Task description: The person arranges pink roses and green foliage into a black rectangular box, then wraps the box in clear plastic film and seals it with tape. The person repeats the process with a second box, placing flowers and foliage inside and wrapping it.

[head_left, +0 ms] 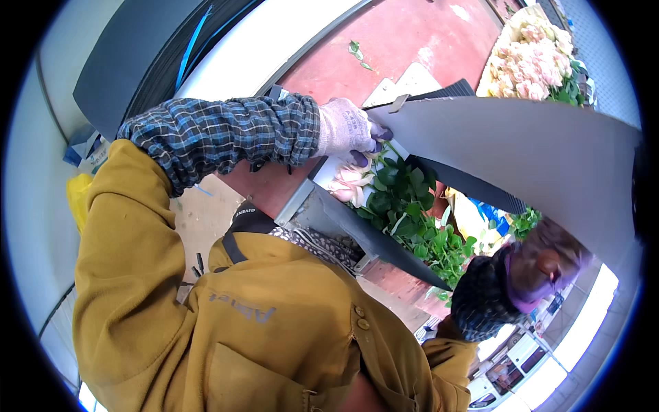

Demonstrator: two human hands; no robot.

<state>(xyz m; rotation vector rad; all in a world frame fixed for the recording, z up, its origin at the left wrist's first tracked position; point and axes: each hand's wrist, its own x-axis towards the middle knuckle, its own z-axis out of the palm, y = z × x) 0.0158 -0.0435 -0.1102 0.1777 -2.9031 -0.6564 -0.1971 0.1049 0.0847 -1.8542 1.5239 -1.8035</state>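
Pale pink roses (351, 182) with long leafy green stems (412, 206) lie in a dark-edged sheet between my hands. My left hand (349, 132), in a whitish glove with purple fingertips, rests at the flower heads with its fingers apart. A large grey sheet (522, 137) curves up over the stems, its near end beside my right hand. My right hand (546, 264), in a purple glove, is at the lower right by that end. It is smeared, so its fingers and any hold on the sheet cannot be made out.
A reddish work table (398, 38) carries loose leaves (357, 53). At the far right lies a wrapped bunch of pale pink flowers (532, 58). Dark sheets (147, 51) are stacked at upper left. Yellow and blue wrapping (484, 216) shows beyond the stems.
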